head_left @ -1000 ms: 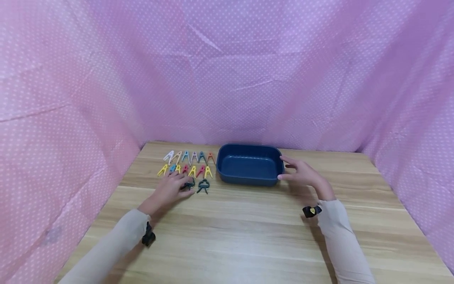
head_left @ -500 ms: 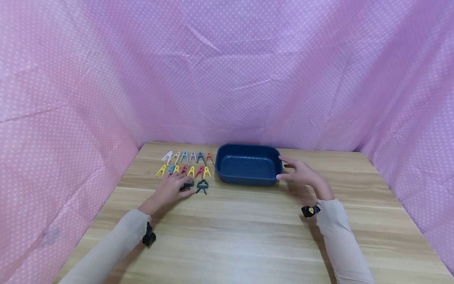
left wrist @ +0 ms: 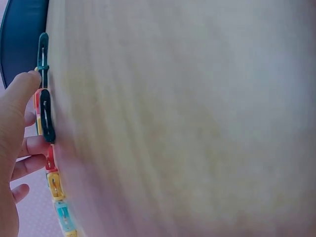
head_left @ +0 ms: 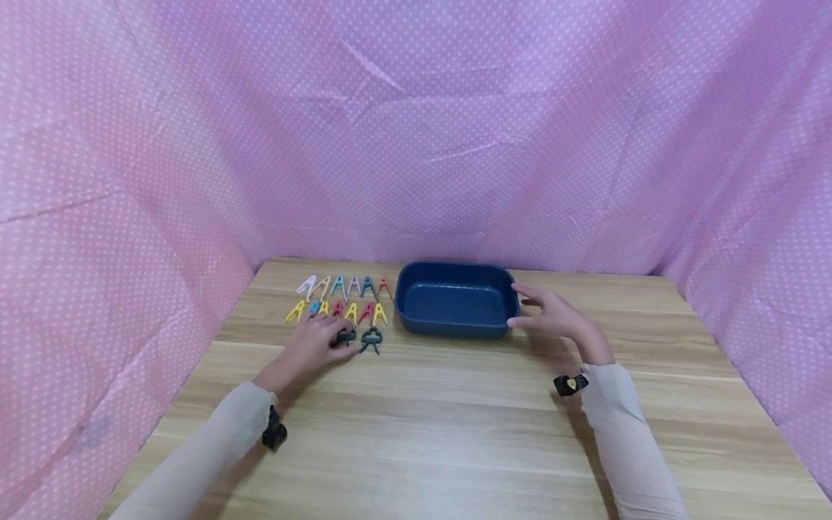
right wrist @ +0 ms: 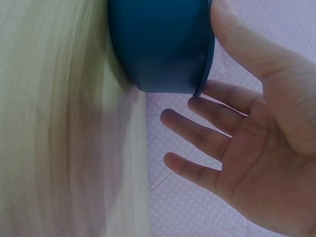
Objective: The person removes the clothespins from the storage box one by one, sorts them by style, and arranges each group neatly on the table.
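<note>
My left hand (head_left: 312,343) reaches over the front of the clothespins, its thumb and fingers spread around a dark green clip (left wrist: 47,116) lying on the table. A second dark green clip (head_left: 372,338) lies just right of it, near the thumb tip. Behind the hand, two rows of small A-shaped clothespins stand out, including a yellow clothespin (head_left: 297,310), a red clothespin (head_left: 366,312) and a white clothespin (head_left: 308,286). At right, my right hand (right wrist: 256,133) has its fingertips at the right rim of a dark blue rectangular bin (head_left: 455,329), fingers extended and loosely spread.
The wooden table (head_left: 455,426) carries everything, its far edge close behind the bin. A pink polka-dot cloth (head_left: 455,130) hangs around the back and sides. Black wrist cameras, such as the strapped camera (head_left: 570,386), sit on both wrists.
</note>
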`<state>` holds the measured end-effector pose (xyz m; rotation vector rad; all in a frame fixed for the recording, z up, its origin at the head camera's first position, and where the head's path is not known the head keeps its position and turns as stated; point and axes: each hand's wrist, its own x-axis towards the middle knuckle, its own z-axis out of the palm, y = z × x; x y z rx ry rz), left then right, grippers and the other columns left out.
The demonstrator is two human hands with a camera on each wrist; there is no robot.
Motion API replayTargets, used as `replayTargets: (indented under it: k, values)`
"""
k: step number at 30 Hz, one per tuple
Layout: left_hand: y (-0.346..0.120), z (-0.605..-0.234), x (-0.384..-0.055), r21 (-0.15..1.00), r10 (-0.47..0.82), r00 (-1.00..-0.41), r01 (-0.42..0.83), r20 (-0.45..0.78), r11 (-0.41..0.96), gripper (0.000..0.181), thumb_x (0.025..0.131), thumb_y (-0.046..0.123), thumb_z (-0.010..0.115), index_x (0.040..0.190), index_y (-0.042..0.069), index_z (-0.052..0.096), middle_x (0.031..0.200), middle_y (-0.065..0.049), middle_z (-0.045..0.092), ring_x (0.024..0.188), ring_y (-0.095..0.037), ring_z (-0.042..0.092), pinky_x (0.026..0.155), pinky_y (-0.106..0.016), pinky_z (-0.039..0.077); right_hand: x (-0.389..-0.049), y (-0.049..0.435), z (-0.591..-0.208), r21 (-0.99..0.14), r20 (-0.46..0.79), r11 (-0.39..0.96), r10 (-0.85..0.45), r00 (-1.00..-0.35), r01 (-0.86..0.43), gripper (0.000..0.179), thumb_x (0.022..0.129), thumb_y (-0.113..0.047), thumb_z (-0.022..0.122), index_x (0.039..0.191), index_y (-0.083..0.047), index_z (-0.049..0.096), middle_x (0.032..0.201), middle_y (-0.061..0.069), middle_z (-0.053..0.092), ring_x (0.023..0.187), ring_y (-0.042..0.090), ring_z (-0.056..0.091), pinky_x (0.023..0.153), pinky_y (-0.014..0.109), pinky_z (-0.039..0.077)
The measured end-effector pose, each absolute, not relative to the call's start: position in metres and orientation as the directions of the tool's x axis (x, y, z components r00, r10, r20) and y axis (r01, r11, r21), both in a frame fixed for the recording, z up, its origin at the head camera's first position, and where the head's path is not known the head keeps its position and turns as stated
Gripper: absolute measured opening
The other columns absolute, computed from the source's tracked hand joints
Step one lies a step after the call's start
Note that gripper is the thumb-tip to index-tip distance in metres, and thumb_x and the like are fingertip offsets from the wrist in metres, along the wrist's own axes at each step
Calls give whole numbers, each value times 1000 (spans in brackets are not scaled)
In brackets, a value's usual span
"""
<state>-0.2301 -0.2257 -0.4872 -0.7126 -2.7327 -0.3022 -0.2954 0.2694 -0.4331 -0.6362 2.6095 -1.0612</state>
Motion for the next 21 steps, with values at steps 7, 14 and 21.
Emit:
replayTargets:
  k: [7, 14, 21]
  values:
    - [-222, -480, -236, 92, 443, -821, 504, 360, 859, 39, 90, 44, 74, 115, 13, 72, 79, 0, 68, 92, -28, 67, 103, -58, 44, -293, 271, -433, -714, -70, 637, -479, -875, -291, 86, 92, -34, 76, 159, -4, 30, 165, 23, 28, 142, 47, 43, 113, 62, 37]
    - [-216, -473, -246, 89, 444, -812, 509, 379, 856, 36, 91, 39, 74, 113, 10, 73, 81, -3, 69, 91, -31, 70, 105, -65, 42, -291, 273, -433, -713, -72, 638, -478, -875, -290, 87, 92, -33, 76, 160, -5, 29, 166, 22, 27, 142, 47, 43, 112, 60, 39]
    - [-201, -466, -257, 117, 445, -768, 549, 461, 827, 32, 90, 31, 75, 114, 9, 73, 70, -2, 66, 67, -18, 58, 87, -53, 47, -290, 273, -434, -697, -78, 650, -488, -869, -303, 88, 93, -35, 75, 160, -4, 28, 165, 23, 28, 141, 49, 43, 112, 62, 38]
